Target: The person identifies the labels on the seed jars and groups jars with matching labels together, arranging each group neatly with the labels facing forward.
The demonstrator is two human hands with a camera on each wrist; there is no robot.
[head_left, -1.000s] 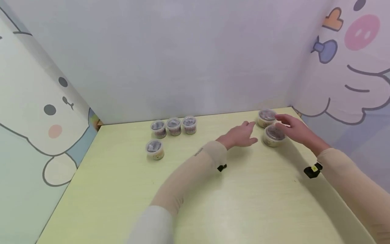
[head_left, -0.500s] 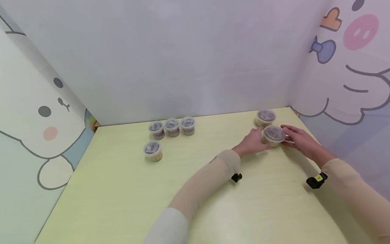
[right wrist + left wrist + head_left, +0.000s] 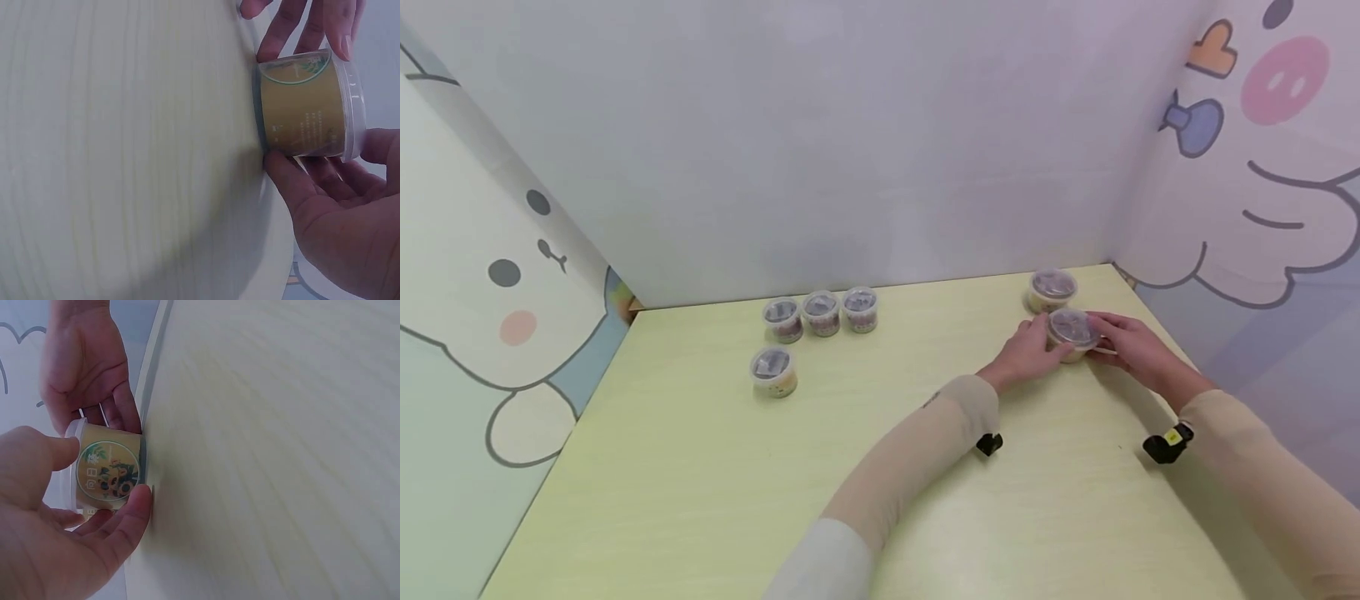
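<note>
Both hands close on one lidded cup [image 3: 1072, 332] at right of centre on the yellow table [image 3: 715, 492]: left hand [image 3: 1026, 357] and right hand [image 3: 1131, 343] each curl a grip round its sides. It sits unlifted; another cup [image 3: 1052, 289] waits behind, four cups [image 3: 820, 313] stand upper left. Only the left-wrist view shows the round label [image 3: 107, 472].

Both arms extend toward the bench's far right corner. Left hand [image 3: 1026, 354] and right hand [image 3: 1131, 344] face each other, fingers [image 3: 115, 534] curled inward.
</note>
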